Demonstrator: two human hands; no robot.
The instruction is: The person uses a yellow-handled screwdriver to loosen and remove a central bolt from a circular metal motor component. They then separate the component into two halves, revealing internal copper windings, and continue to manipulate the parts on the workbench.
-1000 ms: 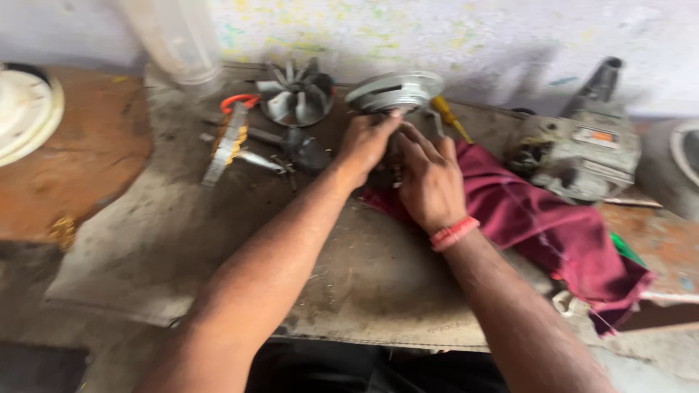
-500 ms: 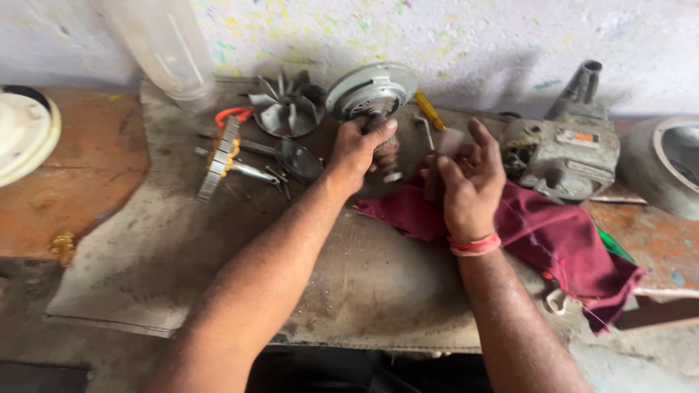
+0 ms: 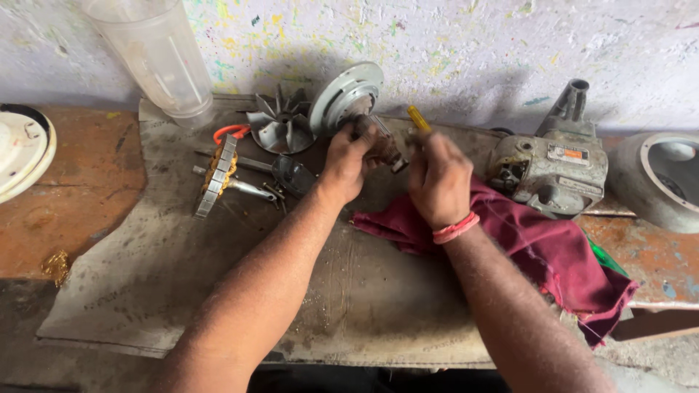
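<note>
L hand [image 3: 348, 161] fingers curled tight round a small rusty-brown motor part [image 3: 380, 148], shaft-like, dull metal; its far end carries a round grey metal disc [image 3: 348, 94], ribbed face, tilted up toward the wall. The part is lifted off the bench, held between both hands at the back-centre of the mat. R hand [image 3: 438, 177] closed in a fist round a yellow-handled screwdriver [image 3: 418, 118]; only the glossy plastic handle tip shows above the knuckles, blade end hidden btw the hands, can't tell where it touches. Red thread band on the R wrist.

Under the R wrist & forearm: a maroon cloth [image 3: 539, 244], soft, creased, frayed edge, draped off the bench edge at right. Just beyond it a grey cast-metal motor housing [image 3: 555, 171], scuffed, w/ a tube-shaped handle pointing up. Far right, a round grey metal casing [image 3: 659, 178], hollow.

Left of the L hand: a grey fan impeller [image 3: 278, 127] w/ curved blades, a dark small clamp-like piece [image 3: 293, 175], and a stack of laminated stator plates [image 3: 216, 175] w/ yellowish winding, beside an orange wire loop. Clear plastic jar [image 3: 156, 54] upside down at back-left; white round lid [image 3: 22, 149] at far left. All on a worn grey mat [image 3: 218, 291], stained, over a rusty orange benchtop.
</note>
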